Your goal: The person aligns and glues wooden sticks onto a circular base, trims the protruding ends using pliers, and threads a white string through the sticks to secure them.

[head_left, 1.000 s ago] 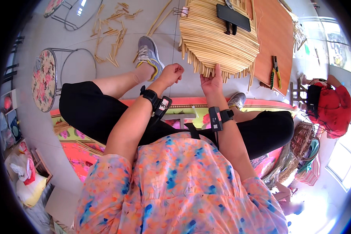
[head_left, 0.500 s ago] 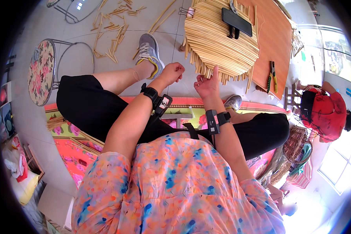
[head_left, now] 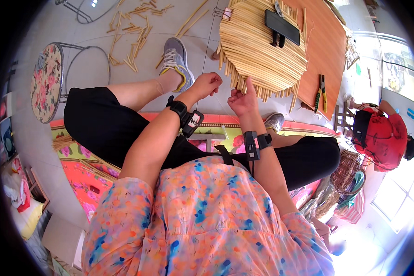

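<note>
My left hand [head_left: 208,85] is closed in a pinch, with a thin pale thread [head_left: 219,97] running down from the fingers. Beside it my right hand [head_left: 244,100] is turned palm up, its fingers curled in and its thumb raised by the near stalk ends. Whatever lies in those curled fingers is too small to make out. Just beyond is a flat panel of straw-coloured stalks [head_left: 257,60], laid side by side with a stepped near edge. On the panel lies a black phone-like device [head_left: 283,27] on a clamp, and a binder clip [head_left: 226,14] grips its left corner.
Under the panel is a brown wooden board [head_left: 324,50], with yellow-black pliers [head_left: 321,93] on it. Cut stalk pieces [head_left: 132,48] litter the tiled floor. A floral stool [head_left: 47,83] stands left. Another person in red [head_left: 382,138] is at right, near a wicker basket [head_left: 347,170].
The fingers of my right hand have curled in further, its thumb still raised by the stalks. My left hand has shifted slightly right and stays pinched.
</note>
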`<state>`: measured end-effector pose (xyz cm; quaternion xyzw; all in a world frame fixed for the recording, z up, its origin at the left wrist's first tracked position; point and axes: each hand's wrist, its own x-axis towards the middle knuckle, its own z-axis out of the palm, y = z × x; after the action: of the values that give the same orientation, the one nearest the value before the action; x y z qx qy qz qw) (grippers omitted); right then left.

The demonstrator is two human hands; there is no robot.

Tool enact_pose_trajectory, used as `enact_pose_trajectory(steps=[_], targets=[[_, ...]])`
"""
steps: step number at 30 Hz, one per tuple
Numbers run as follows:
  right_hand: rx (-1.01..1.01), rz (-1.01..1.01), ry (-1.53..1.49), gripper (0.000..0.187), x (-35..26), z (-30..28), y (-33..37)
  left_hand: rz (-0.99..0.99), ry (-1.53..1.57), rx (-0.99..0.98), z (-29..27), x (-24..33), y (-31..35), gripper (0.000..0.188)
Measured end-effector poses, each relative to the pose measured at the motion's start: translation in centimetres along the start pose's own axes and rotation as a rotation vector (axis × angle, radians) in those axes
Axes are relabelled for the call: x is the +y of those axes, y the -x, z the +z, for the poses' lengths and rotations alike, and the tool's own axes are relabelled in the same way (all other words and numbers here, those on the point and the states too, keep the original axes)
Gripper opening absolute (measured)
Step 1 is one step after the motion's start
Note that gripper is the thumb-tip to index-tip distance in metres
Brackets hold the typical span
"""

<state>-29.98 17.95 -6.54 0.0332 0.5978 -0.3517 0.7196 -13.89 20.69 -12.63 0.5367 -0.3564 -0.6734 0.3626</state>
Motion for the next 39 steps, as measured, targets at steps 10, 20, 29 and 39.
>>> enact_pose_trajectory(steps=[10,20,29,39], targets=[[-0.022,-0.032,0.01,0.04,0.0,-0.4,-0.5,0.045,0.047,-0.054,0.6,0.8,-0.6,0.016],[0.054,-0.125,0.047,0.038,0.6,0.0,-0.5,0.074,0.067,-0.068,0.1,0.2,-0.9,0.015],[0.101,-0.215,0.105,0.04,1.3,0.4,-0.6,0.052,0.038,-0.054,-0.1,0.0,-1.0,0.016],[0.05,-0.078,0.01,0.055,1.0,0.0,-0.2,0.048,0.024,-0.038,-0.4,-0.6,-1.1,0.016]])
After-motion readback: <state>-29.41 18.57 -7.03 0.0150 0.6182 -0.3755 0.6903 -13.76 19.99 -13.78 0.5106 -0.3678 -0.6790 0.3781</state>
